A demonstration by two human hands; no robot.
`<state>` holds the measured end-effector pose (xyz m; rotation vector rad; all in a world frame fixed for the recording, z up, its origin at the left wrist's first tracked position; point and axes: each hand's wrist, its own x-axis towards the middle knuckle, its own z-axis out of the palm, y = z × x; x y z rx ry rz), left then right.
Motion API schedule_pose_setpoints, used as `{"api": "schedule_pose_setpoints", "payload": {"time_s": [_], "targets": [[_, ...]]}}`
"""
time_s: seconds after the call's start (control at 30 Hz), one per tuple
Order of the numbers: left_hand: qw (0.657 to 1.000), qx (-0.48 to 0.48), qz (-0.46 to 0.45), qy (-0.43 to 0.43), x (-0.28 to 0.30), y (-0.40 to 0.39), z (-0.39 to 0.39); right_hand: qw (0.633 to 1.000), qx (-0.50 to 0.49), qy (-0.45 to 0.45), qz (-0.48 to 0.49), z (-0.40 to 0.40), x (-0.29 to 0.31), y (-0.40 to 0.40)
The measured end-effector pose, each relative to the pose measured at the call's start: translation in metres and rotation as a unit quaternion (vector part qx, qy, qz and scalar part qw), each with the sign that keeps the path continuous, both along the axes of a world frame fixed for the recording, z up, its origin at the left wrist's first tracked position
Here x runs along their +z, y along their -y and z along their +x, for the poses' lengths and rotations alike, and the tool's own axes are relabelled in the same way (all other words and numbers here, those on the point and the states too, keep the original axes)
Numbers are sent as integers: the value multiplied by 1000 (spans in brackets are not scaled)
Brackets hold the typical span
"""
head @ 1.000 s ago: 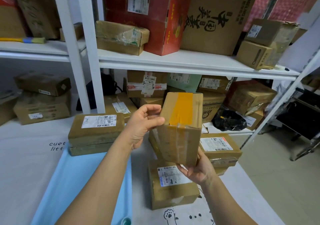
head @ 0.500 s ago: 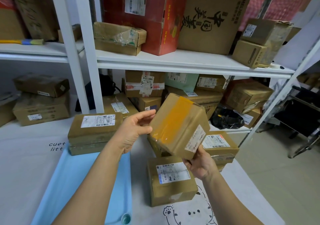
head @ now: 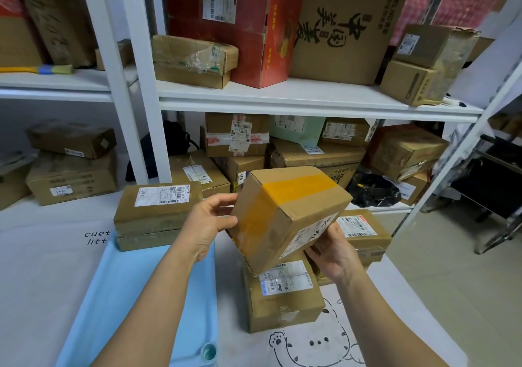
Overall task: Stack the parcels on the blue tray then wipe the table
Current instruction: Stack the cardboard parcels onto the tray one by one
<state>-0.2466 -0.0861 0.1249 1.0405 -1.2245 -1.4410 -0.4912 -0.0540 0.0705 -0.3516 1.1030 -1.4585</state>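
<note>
I've got the orange-taped parcel (head: pixel 288 214) up in the air, tilted, left hand (head: pixel 207 227) curled round its left face, right hand (head: pixel 333 249) cupping its label end from below, probably turning it flat for stacking. The blue tray (head: pixel 135 296) lies under my left forearm with two stacked parcels (head: pixel 156 215) on its far end. One labelled parcel (head: pixel 282 296) sits below the held one, another (head: pixel 364 232) just behind my right hand, both off the tray.

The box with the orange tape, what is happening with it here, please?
A person holds the box with orange tape in the air with both hands: the left hand on its left side, the right hand under its labelled end. The box is tilted, above other parcels on the white table cover. On the blue tray, one flat parcel lies at the far end. The held box is not yet on the tray.
</note>
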Motion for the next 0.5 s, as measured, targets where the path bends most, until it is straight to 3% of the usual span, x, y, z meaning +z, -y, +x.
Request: {"api": "schedule_pose_setpoints", "payload": {"time_s": [0.17, 0.27, 0.37, 0.5], "targets": [[999, 34, 42, 1, 1, 1, -8, 997, -2, -77, 29, 11, 15, 4], [996, -15, 56, -61, -8, 1, -5, 990, -36, -131, 37, 21, 33, 6], [995, -52, 51, -64, -18, 1, -4, 983, -62, -169, 25, 22, 49, 6], [989, 31, 110, -98, -30, 8, -4, 981, -61, -184, 7, 26, 59, 5]]}}
